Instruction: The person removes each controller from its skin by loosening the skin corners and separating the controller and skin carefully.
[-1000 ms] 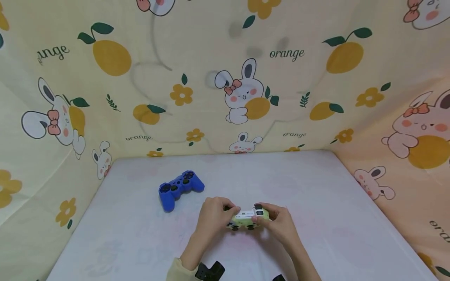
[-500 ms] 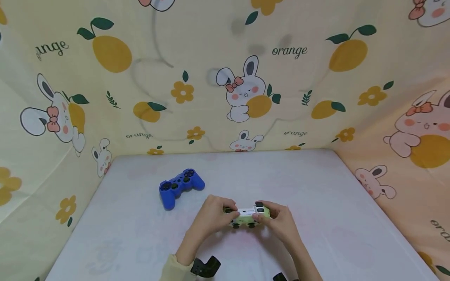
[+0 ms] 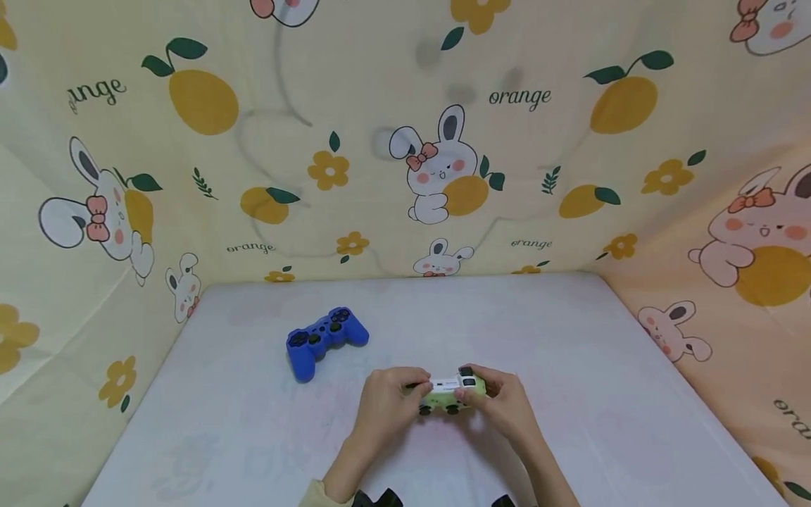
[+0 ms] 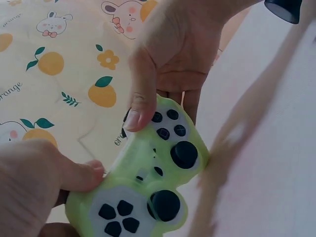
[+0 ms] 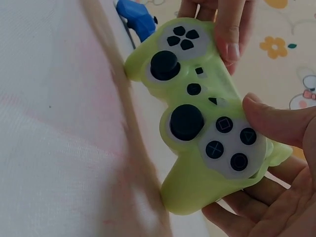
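A light green game controller [image 3: 448,393] with black sticks is held just above the white table [image 3: 570,394], near its middle front. My left hand [image 3: 386,401] grips its left end and my right hand [image 3: 500,401] grips its right end. In the left wrist view the controller [image 4: 148,192] faces the camera, with the left thumb [image 4: 81,175] beside the D-pad and the right thumb [image 4: 140,101] above the face buttons. In the right wrist view the controller [image 5: 207,128] shows both sticks, and the right thumb [image 5: 276,121] lies by the symbol buttons. A blue controller [image 3: 324,339] lies to the left.
Cloth walls printed with rabbits and oranges [image 3: 437,169] close in the table at the back, left and right. The blue controller [image 5: 138,19] shows at the top of the right wrist view. Black wrist mounts [image 3: 380,498] sit at the bottom edge.
Both hands keep hold of the green controller; it has shifted only slightly, and the left forearm has drawn a little lower in the picture.
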Tool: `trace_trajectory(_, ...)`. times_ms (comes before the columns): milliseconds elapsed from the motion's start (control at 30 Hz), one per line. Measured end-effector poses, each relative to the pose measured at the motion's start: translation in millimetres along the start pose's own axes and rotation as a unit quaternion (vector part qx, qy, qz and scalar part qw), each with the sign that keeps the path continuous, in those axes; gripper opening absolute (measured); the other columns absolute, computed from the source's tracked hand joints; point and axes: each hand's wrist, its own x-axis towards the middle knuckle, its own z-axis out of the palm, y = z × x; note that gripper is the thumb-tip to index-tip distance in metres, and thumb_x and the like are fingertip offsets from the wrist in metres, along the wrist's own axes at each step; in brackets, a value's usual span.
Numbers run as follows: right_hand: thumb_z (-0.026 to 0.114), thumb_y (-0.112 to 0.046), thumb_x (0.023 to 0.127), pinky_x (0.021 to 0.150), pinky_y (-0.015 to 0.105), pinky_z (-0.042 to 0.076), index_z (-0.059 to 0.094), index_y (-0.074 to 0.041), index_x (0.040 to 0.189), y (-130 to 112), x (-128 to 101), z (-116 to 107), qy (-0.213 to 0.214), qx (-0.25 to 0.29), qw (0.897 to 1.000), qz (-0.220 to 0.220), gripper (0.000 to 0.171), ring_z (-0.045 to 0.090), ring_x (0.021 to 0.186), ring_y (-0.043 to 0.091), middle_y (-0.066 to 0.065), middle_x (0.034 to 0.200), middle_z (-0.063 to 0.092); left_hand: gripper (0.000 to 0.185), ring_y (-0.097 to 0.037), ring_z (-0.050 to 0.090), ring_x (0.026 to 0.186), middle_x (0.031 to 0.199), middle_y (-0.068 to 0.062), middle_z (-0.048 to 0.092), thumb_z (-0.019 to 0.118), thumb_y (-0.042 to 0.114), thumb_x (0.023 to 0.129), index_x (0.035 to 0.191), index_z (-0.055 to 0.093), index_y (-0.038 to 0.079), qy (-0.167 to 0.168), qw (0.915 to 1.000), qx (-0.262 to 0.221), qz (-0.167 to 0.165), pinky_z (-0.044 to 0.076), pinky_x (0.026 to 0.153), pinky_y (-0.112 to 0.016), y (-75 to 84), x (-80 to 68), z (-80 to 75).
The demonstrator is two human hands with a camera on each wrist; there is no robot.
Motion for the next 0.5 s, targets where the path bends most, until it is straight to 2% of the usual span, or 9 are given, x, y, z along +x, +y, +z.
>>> trace_trajectory(167,0.085,-0.016,0.077,0.078,0.030,0.050,0.071,-0.004,0.116,1.7,0.4,-0.5,0.006,-0.012,1.000,-0.014,0.043,0.065,0.092,0.018,0.003,0.102,0.071,0.012,-0.006,0.069,0.084,0.087,0.005,0.074,0.083,0.004,0.077,0.087,0.080,0.010,0.032,0.9993,-0.019,0.008,0.056,0.074,-0.030,-3.7,-3.7,4.8)
trace_trajectory(333,0.085,-0.015,0.077,0.078,0.030,0.051,0.071,-0.004,0.117,3.2,0.2,0.2,0.005,-0.015,1.000,-0.010,0.044,0.065,0.094,0.018,0.004,0.103,0.070,0.013,-0.007,0.069,0.087,0.091,0.004,0.074,0.081,0.003,0.079,0.089,0.079,0.011,0.068,0.9964,-0.046,0.019,0.055,0.076,-0.028,-8.4,-9.8,9.7)
trace_trajectory(433,0.085,-0.015,0.077,0.078,0.030,0.052,0.072,-0.006,0.117,4.3,0.1,0.1,0.012,-0.018,1.000,-0.006,0.043,0.065,0.094,0.018,0.003,0.104,0.070,0.011,-0.010,0.069,0.089,0.094,0.002,0.074,0.079,0.003,0.082,0.092,0.078,0.010,0.093,0.9916,-0.087,0.020,0.055,0.078,-0.027,-10.6,-12.7,12.8)
trace_trajectory(500,0.085,-0.015,0.077,0.080,0.031,0.051,0.072,-0.008,0.117,4.9,0.1,-0.2,0.016,-0.024,1.000,-0.005,0.043,0.065,0.094,0.018,0.003,0.104,0.070,0.011,-0.013,0.070,0.088,0.094,0.000,0.074,0.078,0.002,0.083,0.092,0.078,0.008,0.117,0.9854,-0.122,0.017,0.055,0.077,-0.027,-12.4,-13.4,15.0)
